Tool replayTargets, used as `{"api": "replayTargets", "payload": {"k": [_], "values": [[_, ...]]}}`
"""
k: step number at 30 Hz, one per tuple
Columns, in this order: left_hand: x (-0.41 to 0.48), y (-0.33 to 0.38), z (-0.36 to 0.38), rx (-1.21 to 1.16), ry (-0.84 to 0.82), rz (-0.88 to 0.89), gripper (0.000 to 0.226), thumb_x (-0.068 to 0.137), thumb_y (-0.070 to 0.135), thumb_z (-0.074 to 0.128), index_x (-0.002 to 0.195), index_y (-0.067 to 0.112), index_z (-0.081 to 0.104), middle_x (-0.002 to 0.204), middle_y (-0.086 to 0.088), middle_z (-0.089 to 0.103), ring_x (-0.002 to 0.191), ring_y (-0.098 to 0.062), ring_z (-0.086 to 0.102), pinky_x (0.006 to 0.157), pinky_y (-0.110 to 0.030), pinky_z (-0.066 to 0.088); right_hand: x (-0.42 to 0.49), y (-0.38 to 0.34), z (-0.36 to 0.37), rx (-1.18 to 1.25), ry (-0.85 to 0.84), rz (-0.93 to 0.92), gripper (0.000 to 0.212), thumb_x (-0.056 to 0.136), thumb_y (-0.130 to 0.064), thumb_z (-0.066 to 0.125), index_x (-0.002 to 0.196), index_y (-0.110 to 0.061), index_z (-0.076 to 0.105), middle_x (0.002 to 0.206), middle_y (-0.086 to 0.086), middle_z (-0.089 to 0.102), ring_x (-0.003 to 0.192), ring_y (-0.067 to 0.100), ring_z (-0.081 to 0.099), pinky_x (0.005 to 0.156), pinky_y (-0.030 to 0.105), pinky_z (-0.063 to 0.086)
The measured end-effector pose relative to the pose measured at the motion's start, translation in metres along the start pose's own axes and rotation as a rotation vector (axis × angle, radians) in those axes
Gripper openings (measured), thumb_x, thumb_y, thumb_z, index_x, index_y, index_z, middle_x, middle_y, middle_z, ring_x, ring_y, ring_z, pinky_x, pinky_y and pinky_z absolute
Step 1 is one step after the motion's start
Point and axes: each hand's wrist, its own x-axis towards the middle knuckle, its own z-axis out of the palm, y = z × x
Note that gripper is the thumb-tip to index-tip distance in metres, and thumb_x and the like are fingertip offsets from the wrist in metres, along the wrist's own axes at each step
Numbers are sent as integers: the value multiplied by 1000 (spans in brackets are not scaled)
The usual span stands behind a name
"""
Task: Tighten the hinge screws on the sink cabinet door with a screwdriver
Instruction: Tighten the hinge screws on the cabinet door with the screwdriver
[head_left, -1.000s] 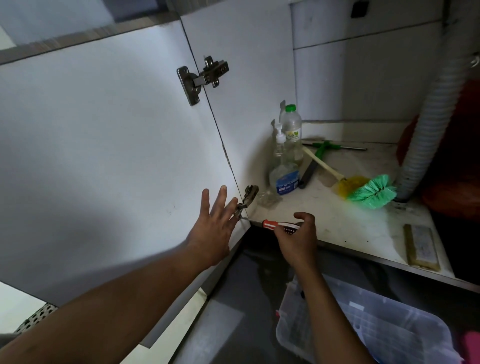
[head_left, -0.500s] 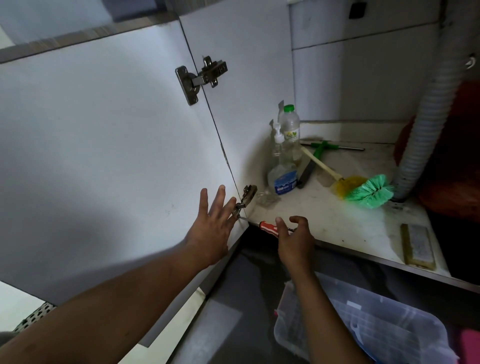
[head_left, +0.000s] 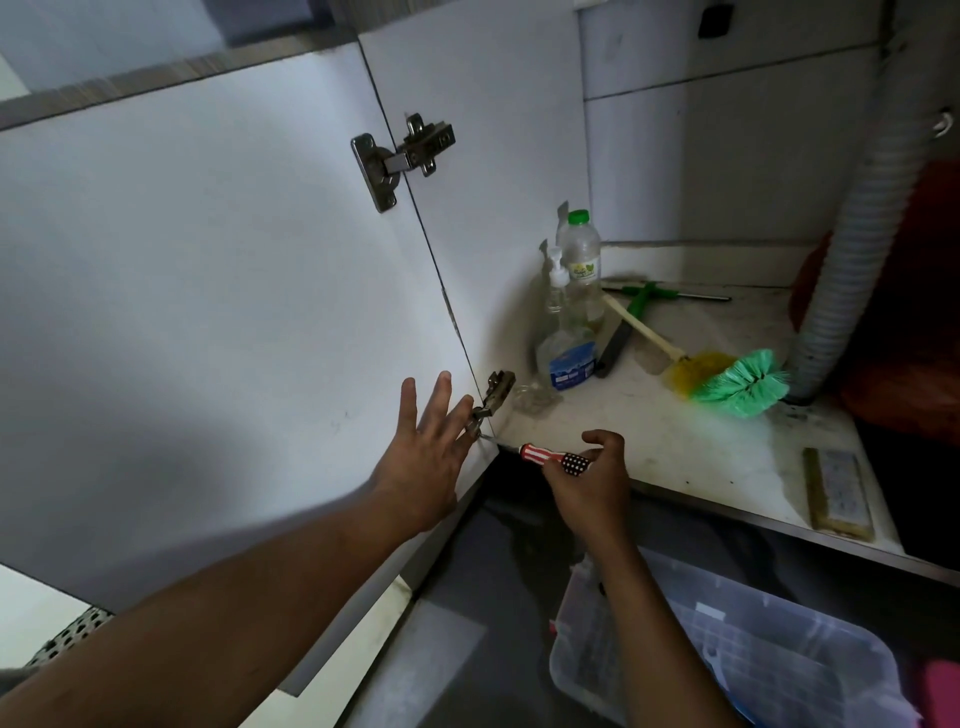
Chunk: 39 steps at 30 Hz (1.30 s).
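1. The white laminate cabinet door (head_left: 208, 312) stands open and fills the 9 o'clock half of the view. Its two steel hinges sit on the inner edge: the upper hinge (head_left: 402, 156) toward 12 o'clock, the lower hinge (head_left: 493, 397) just below centre.
2. The left hand (head_left: 426, 457) lies flat on the door with its fingers straight and spread. It grips nothing, and its fingertips reach the lower hinge's plate.
3. The right hand (head_left: 587, 488) curls its fingers round the red-and-white striped screwdriver (head_left: 553, 458), which has a dark star-dotted butt. The shaft points toward 9 o'clock at the foot of the lower hinge.
4. Judged progress: the lower hinge is the one in hand, though I cannot tell whether the tip is seated in a screw. Nothing shows whether the upper hinge's screws are already tightened.
5. Writing: the green-capped clear plastic bottle (head_left: 582, 260) carries a yellow-green label. The clear pump bottle (head_left: 563, 353), at its 6 o'clock, carries a blue one. Both are too small to read, and the screwdriver handle shows only a pattern.
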Motion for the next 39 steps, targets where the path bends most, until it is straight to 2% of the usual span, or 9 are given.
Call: {"api": "replayTargets", "payload": {"k": [4,8,10,14,20,25,30,35,39], "values": [[0,0,0,-6,2,-3,99,86,79,40,161,23,9,169,-17,-5,143,-58,-28,102,-83,-22,0,-3,2,-20,98,15,47,84,-37,74,123,-26,49,119,8,57,97,24,65,64,33,59],[-1,-1,0,-1,1,-5,100,85,80,39,161,23,9,169,-16,-5,143,-58,-29,101,-83,-23,0,-2,4,-27,56,-5,43,86,-30,72,122,-26,48,124,7,53,91,12,59,48,10,42],[0,0,1,3,2,-4,100,85,80,39,161,24,8,169,-17,-6,142,-59,-29,100,-83,-23,4,-1,-1,42,6,-13,53,80,-16,77,120,-28,45,121,5,50,89,12,60,48,8,45],[0,0,1,0,-3,-4,99,85,80,39,161,24,8,169,-17,-7,142,-59,-30,101,-83,-23,4,-5,0,-24,76,25,44,88,-38,68,123,-25,47,123,15,60,94,27,68,68,36,61],[0,-1,1,8,4,0,98,86,78,38,161,23,7,169,-17,-7,142,-59,-29,100,-83,-23,8,-2,-5,-23,-48,31,56,81,-19,77,125,-29,43,124,5,51,98,18,59,53,13,43],[0,-1,0,5,5,2,97,87,78,38,161,23,8,169,-17,-6,142,-59,-30,101,-83,-23,2,-5,0,-88,31,28,45,90,-42,64,127,-26,45,125,14,60,95,25,68,71,36,60],[-1,-1,1,1,13,4,97,87,78,38,161,23,9,169,-17,-5,143,-59,-28,103,-83,-21,5,-2,-4,-11,-62,18,60,77,-13,80,121,-30,42,115,0,47,95,13,56,52,11,47],[-1,0,2,-4,7,3,97,86,78,38,161,24,8,169,-17,-6,142,-58,-30,103,-82,-21,2,-2,2,-57,57,-5,38,87,-36,70,117,-27,48,115,11,62,86,23,70,70,39,61],[-1,-1,2,-5,5,7,96,87,77,38,161,24,8,169,-17,-7,143,-58,-30,102,-82,-22,6,-1,-1,-36,-32,-38,48,80,-20,78,114,-31,45,118,1,52,86,8,58,55,14,50]]}}
